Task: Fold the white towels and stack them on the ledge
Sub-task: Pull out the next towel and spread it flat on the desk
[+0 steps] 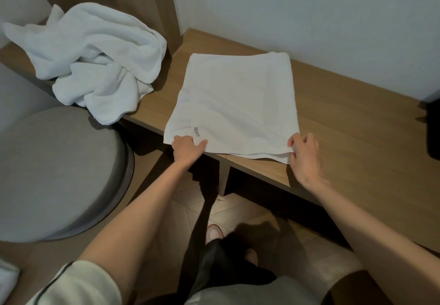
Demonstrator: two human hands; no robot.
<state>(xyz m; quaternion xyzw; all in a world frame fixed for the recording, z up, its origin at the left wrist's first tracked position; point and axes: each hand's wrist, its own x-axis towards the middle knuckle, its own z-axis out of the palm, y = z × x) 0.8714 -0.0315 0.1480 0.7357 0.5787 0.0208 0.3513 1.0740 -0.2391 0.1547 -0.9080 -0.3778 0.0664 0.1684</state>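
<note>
A person's left hand (187, 148) and right hand (303, 154) each pinch a near corner of a folded white towel (238, 104) lying flat on a wooden ledge (345, 123). A small label (196, 131) sits just beyond the left grip. Farther left of that hand, a crumpled towel pile (92, 59) spills over the ledge's edge above a grey round stool (54, 173).
</note>
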